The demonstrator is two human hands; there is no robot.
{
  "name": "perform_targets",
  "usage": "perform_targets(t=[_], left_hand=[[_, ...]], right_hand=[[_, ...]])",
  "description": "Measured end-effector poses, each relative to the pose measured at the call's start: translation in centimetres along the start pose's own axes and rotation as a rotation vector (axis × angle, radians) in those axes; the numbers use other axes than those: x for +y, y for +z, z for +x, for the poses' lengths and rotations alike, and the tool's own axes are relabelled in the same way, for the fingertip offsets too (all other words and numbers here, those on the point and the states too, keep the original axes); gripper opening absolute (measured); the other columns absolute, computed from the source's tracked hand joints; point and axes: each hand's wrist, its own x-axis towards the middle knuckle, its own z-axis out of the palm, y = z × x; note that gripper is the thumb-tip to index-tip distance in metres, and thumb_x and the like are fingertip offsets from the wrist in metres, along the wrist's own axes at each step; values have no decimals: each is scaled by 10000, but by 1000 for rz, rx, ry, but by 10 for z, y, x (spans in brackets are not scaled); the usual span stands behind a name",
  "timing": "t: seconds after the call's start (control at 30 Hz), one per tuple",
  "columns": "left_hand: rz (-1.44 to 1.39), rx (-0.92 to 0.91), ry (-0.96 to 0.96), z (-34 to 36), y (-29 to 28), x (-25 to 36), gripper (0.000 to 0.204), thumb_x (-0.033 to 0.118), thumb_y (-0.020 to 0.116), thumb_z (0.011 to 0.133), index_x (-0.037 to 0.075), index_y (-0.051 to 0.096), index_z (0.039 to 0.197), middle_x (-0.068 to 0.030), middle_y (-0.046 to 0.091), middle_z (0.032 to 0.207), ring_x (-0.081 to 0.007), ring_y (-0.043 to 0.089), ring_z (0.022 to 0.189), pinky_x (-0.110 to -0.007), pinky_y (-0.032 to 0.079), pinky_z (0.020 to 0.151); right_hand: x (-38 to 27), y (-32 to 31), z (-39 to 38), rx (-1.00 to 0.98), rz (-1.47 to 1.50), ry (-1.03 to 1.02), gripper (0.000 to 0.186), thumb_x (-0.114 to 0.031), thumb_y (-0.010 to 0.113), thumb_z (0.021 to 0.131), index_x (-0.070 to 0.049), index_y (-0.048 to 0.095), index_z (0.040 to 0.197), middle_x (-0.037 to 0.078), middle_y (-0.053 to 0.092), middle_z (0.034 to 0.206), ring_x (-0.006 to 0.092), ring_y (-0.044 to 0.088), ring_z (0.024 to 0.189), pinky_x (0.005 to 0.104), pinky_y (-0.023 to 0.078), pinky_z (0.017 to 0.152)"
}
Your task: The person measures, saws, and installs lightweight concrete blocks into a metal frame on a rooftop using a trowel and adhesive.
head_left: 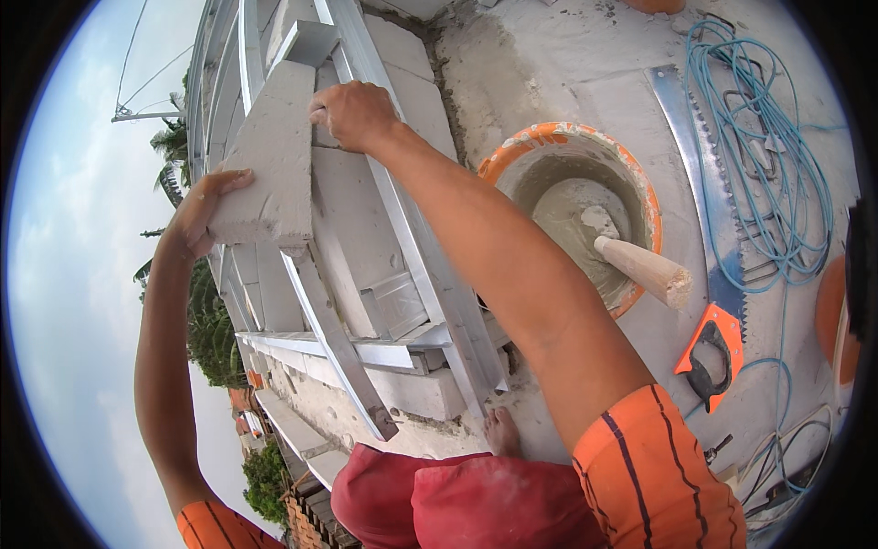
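Note:
A pale grey lightweight concrete block (271, 151) sits up against the metal framing, tilted in the picture. My left hand (206, 203) grips its outer left edge, the thumb lying over the face and the other fingers partly hidden round the side. At the block's right edge is my right hand (355, 114), its fingers curled in and touching the edge. Silvery metal channels (402, 215) run beside and below the block, with more pale blocks (340, 233) laid between them.
To the right stands an orange-rimmed bucket (651, 206) of wet grey mortar, a wooden-handled tool (645, 267) resting in it. Farther right lie a handsaw (713, 352) and coiled blue cord (805, 192). Open sky and a drop with trees (212, 320) are on the left.

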Motion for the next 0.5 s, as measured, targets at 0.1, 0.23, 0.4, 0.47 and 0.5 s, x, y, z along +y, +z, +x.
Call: perform_targets(t=[0.1,0.23,0.4,0.47,0.5], left_hand=[[-18,-26,-19,2,-2,-2,609,339,601,885,-78,424,1293,-198,610,1066,-260,678,907,-390,591,793],[-17,1,-6,4,-4,-4,625,347,609,880,-86,423,1290,-208,609,1063,-263,678,910,-384,591,789],[36,18,-5,4,-2,-1,684,390,637,841,-74,425,1296,-236,609,1052,-291,683,892,-390,593,753],[77,44,-24,6,-7,-8,721,436,639,802,-45,436,1299,-261,613,1045,-323,685,898,-421,582,753],[78,48,-3,6,-5,-7,723,436,646,796,-46,439,1294,-261,613,1044,-322,685,897,-418,585,749]], right_hand=[[4,4,5,-38,5,-23,205,-319,641,887,-155,729,972,83,723,890,265,685,851,405,532,771],[2,3,10,-54,34,-23,210,-330,643,883,-169,737,979,74,726,894,258,686,852,414,525,769],[1,1,14,-54,-38,-61,206,-327,655,871,-156,740,948,92,721,872,261,689,847,426,520,764],[-4,0,14,-70,-77,-66,204,-326,668,858,-148,740,929,105,718,857,268,691,842,431,519,751],[-6,-1,17,-77,-109,-65,204,-325,675,851,-144,740,917,111,716,849,274,692,837,435,519,741]])
